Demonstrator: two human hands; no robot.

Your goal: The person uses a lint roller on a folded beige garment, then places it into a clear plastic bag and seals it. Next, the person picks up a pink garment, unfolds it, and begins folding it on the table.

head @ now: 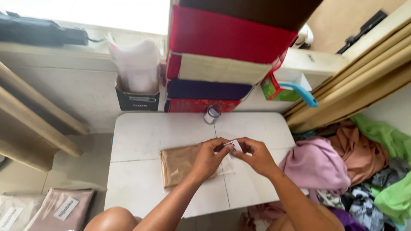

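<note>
We pinch a small white label between our left hand and right hand, poised above the packaged tan cloth at seven o'clock for easy sticking.

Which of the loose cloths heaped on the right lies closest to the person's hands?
The pink cloth, bunched against the table's right edge beside the right hand; the brown, green and patterned ones lie farther right.

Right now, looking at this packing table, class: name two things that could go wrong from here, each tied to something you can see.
1. Both hands, left hand and right hand, pinch the small white label in the air; it might curl or go onto the bagged tan cloth crooked.
2. The tape roll stands near the white table back edge; a bump could roll it off.
</note>
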